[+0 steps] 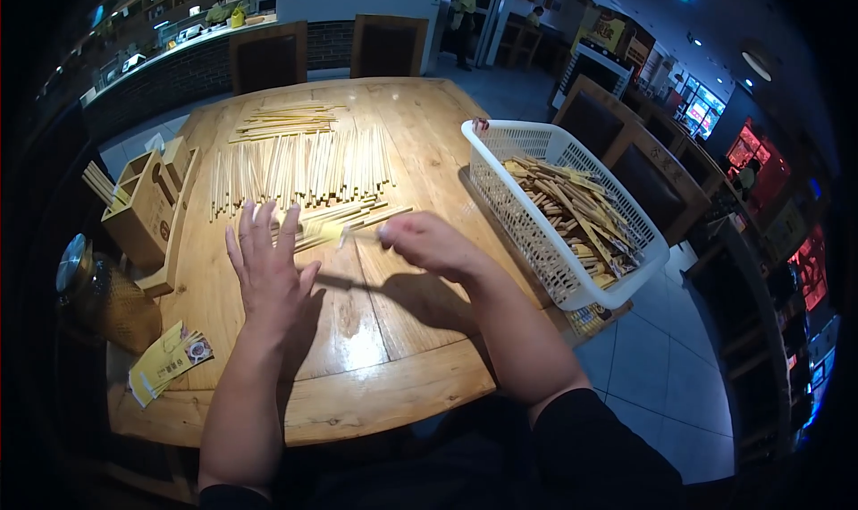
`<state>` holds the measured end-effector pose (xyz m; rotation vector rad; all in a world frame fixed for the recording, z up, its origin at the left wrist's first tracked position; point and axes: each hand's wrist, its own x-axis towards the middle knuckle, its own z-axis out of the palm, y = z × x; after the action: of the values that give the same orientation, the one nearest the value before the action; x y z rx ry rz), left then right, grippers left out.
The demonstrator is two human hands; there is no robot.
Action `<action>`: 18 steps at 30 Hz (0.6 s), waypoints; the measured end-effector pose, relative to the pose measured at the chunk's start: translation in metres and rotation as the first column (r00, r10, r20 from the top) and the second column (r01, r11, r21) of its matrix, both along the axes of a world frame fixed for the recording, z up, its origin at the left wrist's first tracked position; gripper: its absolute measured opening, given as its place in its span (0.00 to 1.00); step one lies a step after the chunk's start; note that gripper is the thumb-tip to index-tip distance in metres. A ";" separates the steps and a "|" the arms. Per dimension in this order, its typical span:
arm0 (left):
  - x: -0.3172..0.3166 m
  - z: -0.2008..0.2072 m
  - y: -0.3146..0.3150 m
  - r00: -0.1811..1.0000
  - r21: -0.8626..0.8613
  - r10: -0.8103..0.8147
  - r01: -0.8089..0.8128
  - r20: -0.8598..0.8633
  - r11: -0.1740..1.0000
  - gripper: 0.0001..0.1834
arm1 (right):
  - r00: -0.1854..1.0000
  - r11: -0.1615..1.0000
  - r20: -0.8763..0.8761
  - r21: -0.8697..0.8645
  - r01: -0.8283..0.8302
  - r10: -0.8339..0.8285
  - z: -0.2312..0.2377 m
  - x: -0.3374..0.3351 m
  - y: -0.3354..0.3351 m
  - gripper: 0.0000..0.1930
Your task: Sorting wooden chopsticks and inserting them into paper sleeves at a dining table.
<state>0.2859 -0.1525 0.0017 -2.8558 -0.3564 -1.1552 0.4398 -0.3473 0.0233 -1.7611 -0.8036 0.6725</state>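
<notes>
My left hand (pixel 268 273) is open, fingers spread, above the near edge of the chopstick rows. Its thumb points toward a yellow paper sleeve (pixel 323 231), blurred by motion. My right hand (pixel 433 244) is closed in a pinch on chopsticks that run left into this sleeve; how many is hidden. Loose chopsticks (pixel 304 166) lie side by side in a wide row beyond my hands. Behind them is a smaller group of chopsticks (pixel 286 121) lying crosswise. More chopsticks (pixel 366 215) lie slantwise just past the sleeve.
A white plastic basket (pixel 509 204) heaped with sleeved chopsticks (pixel 581 210) stands at the table's right edge. At left are a wooden caddy (pixel 143 210), a glass jar (pixel 116 304) and several flat yellow sleeves (pixel 170 362). Chairs (pixel 389 45) surround the wooden table (pixel 357 403).
</notes>
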 end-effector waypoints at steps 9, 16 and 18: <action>0.004 -0.020 0.014 0.958 -0.266 -0.040 -0.039 -0.282 0.963 0.34 | 0.763 0.177 -0.432 0.804 0.567 -0.481 0.028 0.053 -0.040 0.11; 0.004 -0.028 0.015 0.815 -0.316 -0.135 -0.062 -0.564 0.947 0.38 | 0.854 0.650 -0.267 0.559 0.514 -0.446 -0.028 0.054 0.001 0.10; 0.002 -0.025 0.012 0.811 -0.305 -0.134 -0.057 -0.570 0.951 0.39 | 0.891 0.872 0.110 0.291 0.394 -0.439 -0.039 0.020 0.022 0.23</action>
<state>0.2880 -0.1405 -0.0230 -3.2975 -0.4718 -0.1666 0.4595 -0.3248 -0.0156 -1.6869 -0.5638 0.1151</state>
